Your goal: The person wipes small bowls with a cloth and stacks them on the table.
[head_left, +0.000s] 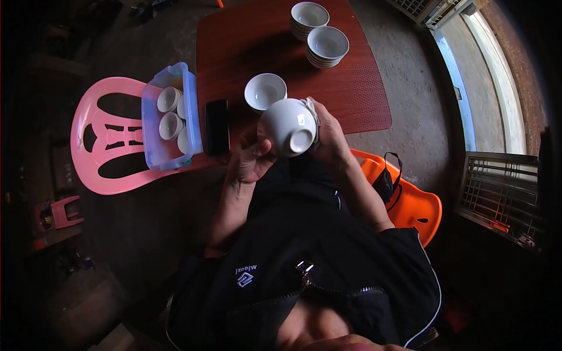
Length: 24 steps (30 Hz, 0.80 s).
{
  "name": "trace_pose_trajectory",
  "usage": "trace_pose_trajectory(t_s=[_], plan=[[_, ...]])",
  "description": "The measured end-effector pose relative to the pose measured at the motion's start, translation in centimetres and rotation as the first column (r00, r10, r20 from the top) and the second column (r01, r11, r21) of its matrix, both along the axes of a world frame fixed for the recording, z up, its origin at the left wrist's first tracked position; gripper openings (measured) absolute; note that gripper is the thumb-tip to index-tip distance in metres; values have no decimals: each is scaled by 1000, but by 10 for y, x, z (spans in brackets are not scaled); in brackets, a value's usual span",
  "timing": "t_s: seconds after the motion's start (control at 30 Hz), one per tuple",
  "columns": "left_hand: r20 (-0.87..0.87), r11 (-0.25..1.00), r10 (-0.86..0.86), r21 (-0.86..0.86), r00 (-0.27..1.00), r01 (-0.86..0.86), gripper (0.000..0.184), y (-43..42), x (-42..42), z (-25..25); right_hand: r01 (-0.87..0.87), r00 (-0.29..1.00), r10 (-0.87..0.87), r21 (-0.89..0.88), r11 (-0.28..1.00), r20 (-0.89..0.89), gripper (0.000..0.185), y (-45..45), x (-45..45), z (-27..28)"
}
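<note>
Between my hands a white bowl (284, 126) is tilted so that its round foot faces me. My left hand (252, 159) grips its left side, thumb on the outer wall. On the right side my right hand (331, 133) presses a white cloth (311, 109) against the bowl's rim. Just beyond the held bowl, another white bowl (266, 91) stands upright on the red-brown table (234, 47). Two stacks of white bowls, one stack (310, 16) behind the nearer stack (327, 45), stand farther back on the table.
A clear blue plastic bin (153, 126) with several white bowls stands at the left, on a pink chair (88, 114). A black phone-like object (217, 127) lies at the table's left edge. An orange chair (424, 205) holding a black bag (384, 186) is at the right.
</note>
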State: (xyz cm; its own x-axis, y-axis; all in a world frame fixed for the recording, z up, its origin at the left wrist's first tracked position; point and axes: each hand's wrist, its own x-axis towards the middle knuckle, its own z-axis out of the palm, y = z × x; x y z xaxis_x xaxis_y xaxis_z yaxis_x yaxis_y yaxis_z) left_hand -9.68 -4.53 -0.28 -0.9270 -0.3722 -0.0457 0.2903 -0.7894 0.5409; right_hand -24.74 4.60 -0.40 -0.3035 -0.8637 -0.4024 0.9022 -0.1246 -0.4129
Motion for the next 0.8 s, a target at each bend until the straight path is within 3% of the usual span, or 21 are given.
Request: trace_pose_trajectory(t_s=[0.03,0.1,0.17,0.2,0.23,0.3,0.33,0.37,0.43,0.5,0.57,0.6,0.63,0.67,0.73,0.77,0.8], plan=[[-22,994,105,28,994,-104,44,3,-3,3,114,990,-116,33,993,80,32,1,15,14],[-48,992,115,50,992,-113,44,4,-2,0,162,973,-157,-15,987,167,34,-1,22,7],[100,971,-69,-222,993,90,45,-2,3,4,88,996,-86,114,990,-17,36,-2,6,6],[20,974,-142,-174,990,143,45,-5,3,4,20,995,-3,160,987,-104,38,-1,-2,7],[19,974,-140,-176,990,141,45,-8,2,5,21,937,51,201,979,-345,38,4,-6,9],[94,968,-248,-12,964,250,44,-13,1,10,-13,926,80,180,984,-370,38,2,-9,11],[90,969,-245,-14,965,247,44,-13,0,10,-45,914,107,162,986,-392,39,1,-11,12],[78,985,-173,38,982,170,44,-12,-3,8,-15,965,74,227,974,-251,38,-3,-8,8],[68,992,-94,88,993,88,45,-7,-7,0,164,986,-163,-36,986,44,35,-5,11,-5],[33,996,41,-75,999,-38,44,1,-8,-5,246,951,-250,44,968,185,32,-3,33,0],[13,987,-23,-156,1000,25,43,-1,-5,-6,212,917,-228,84,974,327,33,1,35,-6],[74,948,-87,-299,993,105,42,-8,-2,-11,216,916,-232,84,973,328,33,1,30,-16],[140,883,-139,-431,980,187,41,-12,1,-16,181,952,-171,-15,983,252,32,1,24,-25],[138,882,-137,-433,981,184,41,-10,-1,-10,132,980,-112,-112,985,167,32,0,19,-28],[134,942,-61,-320,989,102,37,-4,-6,9,94,995,-96,-56,994,-30,34,-3,7,-25],[132,942,-58,-322,990,98,37,-4,-7,8,79,984,-80,-9,997,-157,36,-5,2,-28],[154,908,-45,-405,987,104,35,-4,-7,7,79,982,-67,65,995,-175,39,-3,0,5]])
